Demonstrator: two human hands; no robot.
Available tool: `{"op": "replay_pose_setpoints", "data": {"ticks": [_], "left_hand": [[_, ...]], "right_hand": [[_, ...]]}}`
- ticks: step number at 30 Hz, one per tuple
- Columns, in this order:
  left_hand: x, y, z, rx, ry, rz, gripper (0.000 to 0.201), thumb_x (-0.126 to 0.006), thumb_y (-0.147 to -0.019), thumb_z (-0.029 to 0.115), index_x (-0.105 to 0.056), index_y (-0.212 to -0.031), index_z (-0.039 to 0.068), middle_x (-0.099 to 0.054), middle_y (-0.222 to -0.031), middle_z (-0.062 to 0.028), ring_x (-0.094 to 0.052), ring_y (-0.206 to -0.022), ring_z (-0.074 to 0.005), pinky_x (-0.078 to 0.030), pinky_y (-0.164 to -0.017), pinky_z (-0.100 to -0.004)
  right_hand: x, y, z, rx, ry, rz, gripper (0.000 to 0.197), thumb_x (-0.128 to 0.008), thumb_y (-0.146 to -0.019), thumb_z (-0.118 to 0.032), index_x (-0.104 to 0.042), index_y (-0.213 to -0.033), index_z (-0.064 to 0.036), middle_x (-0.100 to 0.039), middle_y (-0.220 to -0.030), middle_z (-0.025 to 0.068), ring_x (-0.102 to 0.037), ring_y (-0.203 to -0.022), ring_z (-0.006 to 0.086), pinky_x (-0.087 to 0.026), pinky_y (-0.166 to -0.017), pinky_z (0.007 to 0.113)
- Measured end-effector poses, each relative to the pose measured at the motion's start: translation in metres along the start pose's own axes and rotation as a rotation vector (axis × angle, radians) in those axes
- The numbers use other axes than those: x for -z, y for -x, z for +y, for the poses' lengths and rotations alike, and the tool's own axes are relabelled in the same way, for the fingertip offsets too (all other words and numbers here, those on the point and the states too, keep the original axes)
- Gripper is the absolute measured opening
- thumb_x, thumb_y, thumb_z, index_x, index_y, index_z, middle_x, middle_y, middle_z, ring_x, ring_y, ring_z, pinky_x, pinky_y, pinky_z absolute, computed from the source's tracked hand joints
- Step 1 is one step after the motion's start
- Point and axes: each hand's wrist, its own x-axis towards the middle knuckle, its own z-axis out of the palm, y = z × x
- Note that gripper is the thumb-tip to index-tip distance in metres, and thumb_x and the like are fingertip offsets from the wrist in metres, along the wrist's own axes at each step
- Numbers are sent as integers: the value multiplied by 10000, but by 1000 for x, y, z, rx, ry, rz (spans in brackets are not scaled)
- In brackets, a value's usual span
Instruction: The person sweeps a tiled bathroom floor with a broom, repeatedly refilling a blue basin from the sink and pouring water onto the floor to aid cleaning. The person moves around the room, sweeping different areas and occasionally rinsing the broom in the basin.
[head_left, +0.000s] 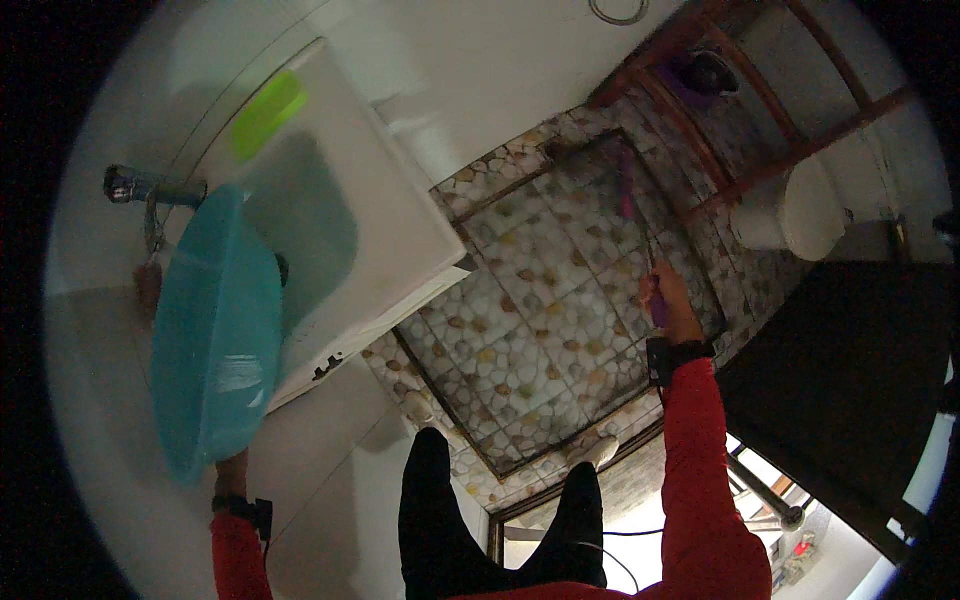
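Note:
My left hand (232, 468) grips the lower end of a turquoise plastic basin (215, 330); its fingers are mostly hidden behind the basin. The basin is tipped on its side against the left edge of a white sink (400, 190), below the chrome tap (155, 187). Out over the patterned floor, my right hand (672, 300) is closed around the purple handle of a long-handled brush (656, 305). Its thin shaft runs away from me to a purple-pink head (626, 190) low over the floor tiles; the head is dim and blurred.
A bright green object (268, 115) sits at the sink's back edge. A wooden rack (770, 95) holding a purple container (700, 75) stands at the far right, near a white toilet (805, 215). The pebble-patterned floor (540, 300) has a dark border. A dark door (850, 350) is at right.

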Motion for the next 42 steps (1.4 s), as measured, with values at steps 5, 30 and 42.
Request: {"op": "replay_pose_setpoints", "data": {"ticks": [5, 30, 42], "left_hand": [[27, 9, 16, 26, 64, -25, 446, -585, -951, 274, -537, -1337, 54, -529, -1373, -151, -511, -1220, -360, -430, -1019, -487], [79, 23, 52, -53, 44, -52, 473, -549, -980, 291, -484, -1370, 32, -500, -1397, -158, -511, -1212, -341, -444, -997, -469], [28, -16, 54, -202, 328, 383, 467, -547, -968, 306, -502, -1355, 47, -516, -1385, -135, -527, -1183, -335, -437, -998, -451]], "right_hand": [[-27, -59, 43, -133, 157, 255, 194, -514, -910, -114, -587, -771, -1, -536, -569, 116, -503, -468, 257, -451, -465, 396], [-129, 32, 97, -25, -582, -336, 177, -502, -995, -211, -514, -904, -60, -545, -769, 52, -554, -723, 158, -460, -653, 274], [-145, 168, 83, -267, -409, -89, 289, -418, -1018, -279, -470, -794, -104, -492, -669, 11, -442, -539, 118, -385, -497, 299]]}}
